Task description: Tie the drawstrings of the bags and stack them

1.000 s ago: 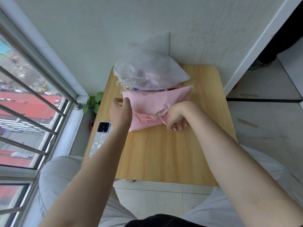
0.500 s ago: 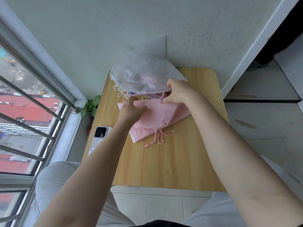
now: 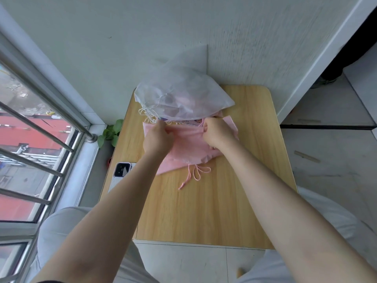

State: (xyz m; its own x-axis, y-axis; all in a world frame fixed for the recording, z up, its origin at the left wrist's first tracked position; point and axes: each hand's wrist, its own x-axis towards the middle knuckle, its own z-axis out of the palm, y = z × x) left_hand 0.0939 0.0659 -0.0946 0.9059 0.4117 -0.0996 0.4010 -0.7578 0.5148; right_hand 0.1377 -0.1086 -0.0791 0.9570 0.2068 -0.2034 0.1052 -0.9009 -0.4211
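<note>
A pink drawstring bag (image 3: 188,147) lies on the wooden table (image 3: 204,211), its pink drawstring (image 3: 193,174) tied in a bow and trailing toward me. Behind it sits a large translucent white bag (image 3: 181,97) holding several bags, with white cords (image 3: 148,115) hanging at its left. A patterned bag (image 3: 183,121) peeks out between the two. My left hand (image 3: 157,137) pinches the pink bag's far left edge. My right hand (image 3: 217,132) grips its far edge on the right.
A phone (image 3: 120,173) lies face down at the table's left edge. A small green plant (image 3: 111,133) stands on the floor by the window rails (image 3: 47,139). The wall is right behind the bags; tiled floor lies to the right.
My hands left the tied drawstring end and moved to the pink bag's far edge. The bow now lies loose on the table.
</note>
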